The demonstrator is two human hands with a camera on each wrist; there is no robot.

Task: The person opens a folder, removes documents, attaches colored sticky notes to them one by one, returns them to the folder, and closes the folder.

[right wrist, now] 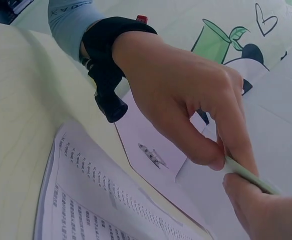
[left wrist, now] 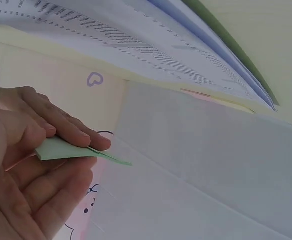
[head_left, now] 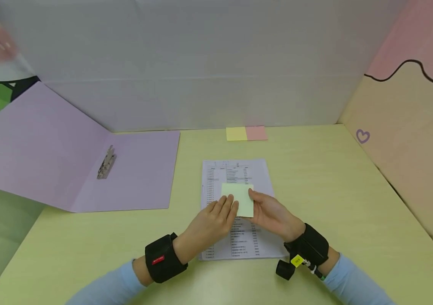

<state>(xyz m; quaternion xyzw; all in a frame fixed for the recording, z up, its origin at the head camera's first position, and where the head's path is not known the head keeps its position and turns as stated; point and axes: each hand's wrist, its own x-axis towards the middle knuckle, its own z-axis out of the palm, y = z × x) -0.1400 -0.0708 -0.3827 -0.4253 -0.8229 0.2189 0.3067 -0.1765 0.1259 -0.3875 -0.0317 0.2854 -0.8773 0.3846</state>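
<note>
A light green sticky note pad [head_left: 241,199] is held above a stack of printed sheets [head_left: 252,245]. My left hand [head_left: 214,222] has its fingers over the pad's left side; in the right wrist view its thumb and fingers [right wrist: 236,127] pinch the pad's edge. From the right, my right hand [head_left: 277,215] grips the same pad, thumb on top and fingers beneath. Seen edge-on in the left wrist view, the thin green pad [left wrist: 60,149] lies between both hands, its free edge slightly parted.
A purple folder [head_left: 144,169] lies open at the left, its metal clip [head_left: 106,163] showing and its cover leaning up. Yellow [head_left: 236,134] and pink [head_left: 256,133] sticky notes lie side by side at the table's back edge, near the grey wall [head_left: 201,101].
</note>
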